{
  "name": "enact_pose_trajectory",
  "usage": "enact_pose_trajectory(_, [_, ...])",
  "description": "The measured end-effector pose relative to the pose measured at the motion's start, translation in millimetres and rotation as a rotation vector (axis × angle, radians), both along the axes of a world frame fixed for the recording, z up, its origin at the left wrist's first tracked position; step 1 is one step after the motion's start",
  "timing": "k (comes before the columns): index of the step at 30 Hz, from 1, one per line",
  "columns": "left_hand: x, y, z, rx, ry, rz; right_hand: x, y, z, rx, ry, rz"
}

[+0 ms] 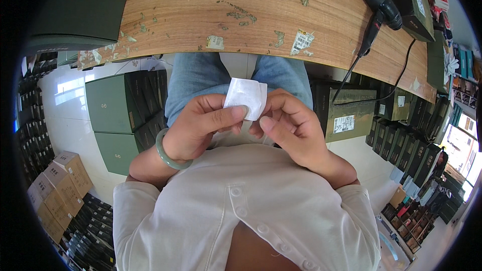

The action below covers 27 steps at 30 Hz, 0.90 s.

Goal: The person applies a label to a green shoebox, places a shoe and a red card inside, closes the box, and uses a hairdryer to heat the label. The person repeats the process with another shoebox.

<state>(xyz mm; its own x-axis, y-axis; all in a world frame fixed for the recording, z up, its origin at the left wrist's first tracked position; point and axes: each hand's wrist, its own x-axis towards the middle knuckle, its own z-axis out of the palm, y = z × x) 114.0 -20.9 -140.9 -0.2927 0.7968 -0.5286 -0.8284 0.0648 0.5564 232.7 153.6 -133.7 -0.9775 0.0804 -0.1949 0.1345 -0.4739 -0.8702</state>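
My left hand (211, 118) is closed on a small folded white paper slip (247, 95), its thumb pressed flat on the front of it. The slip stands upright over my lap, just short of the table edge. My right hand (291, 123) is right beside it, with fingers curled in and the thumb near the slip's lower right corner. Its index finger is at the slip's right edge; whether anything is pinched in that hand is hidden. A pale green bangle (165, 153) circles my left wrist.
A wooden table (186, 10) with torn label scraps lies ahead. On its right are a black hair dryer (374, 0) with a trailing cord and a dark box (409, 2). A large green box (80, 10) stands at left. Green boxes (113, 103) and cartons (63, 185) are stacked on the floor.
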Motion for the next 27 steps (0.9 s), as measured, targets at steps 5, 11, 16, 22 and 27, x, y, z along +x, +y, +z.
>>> enact_pose_trajectory(5, [-1.2,-2.3,-1.6,0.017,0.035,-0.040,1.8,4.5,-0.2,0.048,0.006,0.030])
enact_pose_trajectory(11, [0.1,0.8,1.7,0.021,0.036,0.012,1.5,4.0,-1.1,0.065,0.033,0.012])
enact_pose_trajectory(16, [0.5,2.0,3.4,0.018,0.080,-0.013,2.1,5.9,-1.5,0.092,0.037,0.018])
enact_pose_trajectory(22, [1.0,2.3,3.7,0.030,0.082,-0.011,1.6,6.0,1.0,0.124,0.059,0.008])
enact_pose_trajectory(27, [3.3,2.8,6.9,-0.018,0.123,-0.005,3.4,6.9,6.6,0.187,0.006,0.015])
